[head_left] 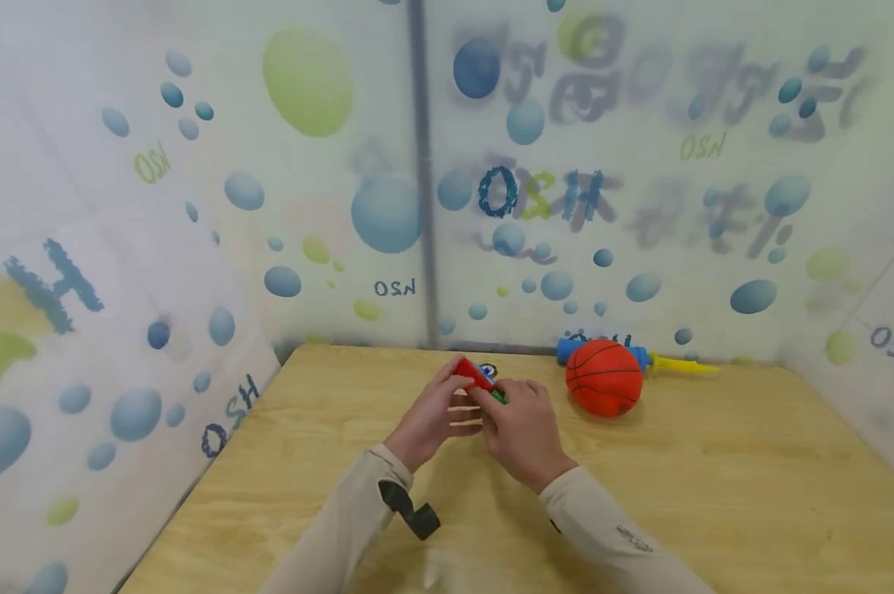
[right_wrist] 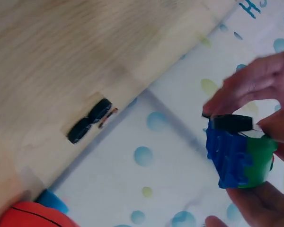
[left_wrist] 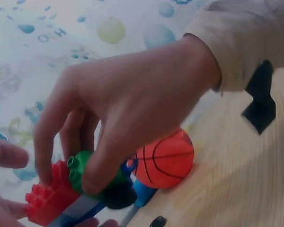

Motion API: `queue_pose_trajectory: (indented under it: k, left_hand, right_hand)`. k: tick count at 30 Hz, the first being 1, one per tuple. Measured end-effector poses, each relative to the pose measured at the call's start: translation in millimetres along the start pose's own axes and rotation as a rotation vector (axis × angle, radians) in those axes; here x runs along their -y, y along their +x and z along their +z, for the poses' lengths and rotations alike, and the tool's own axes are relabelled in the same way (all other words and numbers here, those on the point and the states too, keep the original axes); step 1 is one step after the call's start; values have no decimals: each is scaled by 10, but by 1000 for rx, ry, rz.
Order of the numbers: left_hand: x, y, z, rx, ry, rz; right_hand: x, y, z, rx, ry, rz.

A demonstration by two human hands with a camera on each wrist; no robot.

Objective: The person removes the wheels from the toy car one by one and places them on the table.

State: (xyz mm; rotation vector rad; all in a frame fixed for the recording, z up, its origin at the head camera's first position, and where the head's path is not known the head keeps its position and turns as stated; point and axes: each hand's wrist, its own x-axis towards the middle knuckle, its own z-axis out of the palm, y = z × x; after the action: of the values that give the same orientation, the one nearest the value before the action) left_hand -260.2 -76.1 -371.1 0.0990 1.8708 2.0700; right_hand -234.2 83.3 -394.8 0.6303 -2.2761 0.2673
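Note:
Both hands hold a small building-block car [head_left: 475,374] above the table. My left hand [head_left: 428,422] pinches its red end between thumb and forefinger, the other fingers stretched out behind. From the other side my right hand [head_left: 524,431] grips the green part. In the left wrist view, studded red bricks [left_wrist: 49,196] sit beside a green brick [left_wrist: 76,172] under the right thumb, with a black wheel [left_wrist: 120,196] below. The right wrist view shows the blue underside [right_wrist: 229,158], a green curved side [right_wrist: 259,161] and a black wheel [right_wrist: 233,123]. Fingers cover parts of the build.
A red toy basketball [head_left: 604,378] lies right of the hands, in front of a blue pump [head_left: 569,350] with a yellow nozzle [head_left: 680,364]. A pair of black wheels [right_wrist: 90,121] lies near the table's far edge. Patterned white curtains [head_left: 321,206] stand around the table.

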Motion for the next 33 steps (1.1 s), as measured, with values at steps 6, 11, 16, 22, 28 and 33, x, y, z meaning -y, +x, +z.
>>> queue_pose_trajectory:
  k: [6, 11, 16, 22, 28, 33]
  left_hand:
    - [126, -17, -15, -28, 252, -14]
    - [220, -14, -52, -137, 544, 128]
    - [185, -38, -118, 117, 649, 281]
    - [132, -14, -100, 259, 635, 349]
    - [163, -55, -48, 267, 563, 264]
    - [188, -71, -6, 255, 569, 258]
  right_hand:
    - [-155, -84, -23, 129, 238, 139]
    - [-294, -13, -120, 337, 573, 286]
    - [-403, 36, -207, 513, 827, 312]
    - [-446, 97, -248, 608, 1019, 489]
    - [-418, 172, -309, 576, 1102, 710]
    - [-402, 192, -313, 555, 1142, 782]
